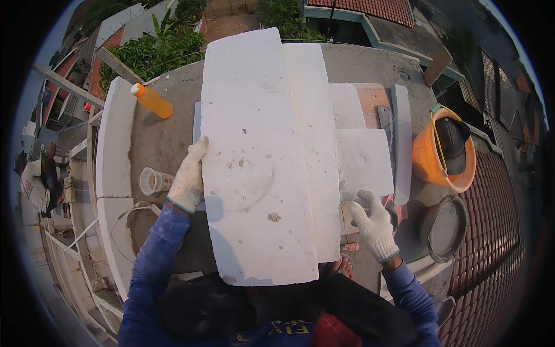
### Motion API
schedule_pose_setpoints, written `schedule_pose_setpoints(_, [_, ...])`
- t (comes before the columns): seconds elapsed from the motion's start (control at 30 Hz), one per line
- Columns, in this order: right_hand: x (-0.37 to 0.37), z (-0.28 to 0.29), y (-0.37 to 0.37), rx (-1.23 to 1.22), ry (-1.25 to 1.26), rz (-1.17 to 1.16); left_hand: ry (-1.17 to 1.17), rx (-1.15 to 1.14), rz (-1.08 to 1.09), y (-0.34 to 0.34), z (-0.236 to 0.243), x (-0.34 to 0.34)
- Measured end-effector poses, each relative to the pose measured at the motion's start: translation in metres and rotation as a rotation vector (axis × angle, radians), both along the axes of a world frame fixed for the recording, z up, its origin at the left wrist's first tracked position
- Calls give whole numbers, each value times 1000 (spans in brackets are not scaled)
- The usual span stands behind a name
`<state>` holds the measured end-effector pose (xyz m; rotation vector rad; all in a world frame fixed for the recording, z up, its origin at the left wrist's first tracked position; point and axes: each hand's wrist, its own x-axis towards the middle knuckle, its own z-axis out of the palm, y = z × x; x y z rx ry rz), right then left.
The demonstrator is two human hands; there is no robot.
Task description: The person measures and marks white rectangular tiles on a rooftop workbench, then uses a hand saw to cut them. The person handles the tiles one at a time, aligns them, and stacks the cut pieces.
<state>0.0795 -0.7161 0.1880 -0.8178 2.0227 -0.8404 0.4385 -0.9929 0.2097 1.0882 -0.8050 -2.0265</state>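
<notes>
A large white lightweight concrete block (254,156) lies lengthwise in front of me, partly over a second white block (315,150). My left hand (189,178), in a white knit glove, grips the big block's left edge; some of its fingers are hidden. To the right of both blocks, my gloved right hand (374,226) is open, its fingers apart and nothing visible in them. It is close to a red-and-black handle (395,213) and the near edge of a smaller white block piece (364,162). A grey flat blade (385,120) lies farther off.
An orange bucket (425,153) holding a dark object and a grey-caked bucket (445,228) stand at right. An orange bottle (153,102) and a clear plastic cup (155,181) are at left. A low white block wall (113,150) borders the left drop, where another person (37,185) is below.
</notes>
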Motion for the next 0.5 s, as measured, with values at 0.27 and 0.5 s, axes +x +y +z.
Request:
schedule_pose_setpoints(0.27, [26, -111, 33, 0, -476, -106, 233, 24, 9, -8, -50, 7])
schedule_pose_setpoints(0.5, [40, -19, 18, 174, 203, -64, 212, -40, 87, -3, -57, -9])
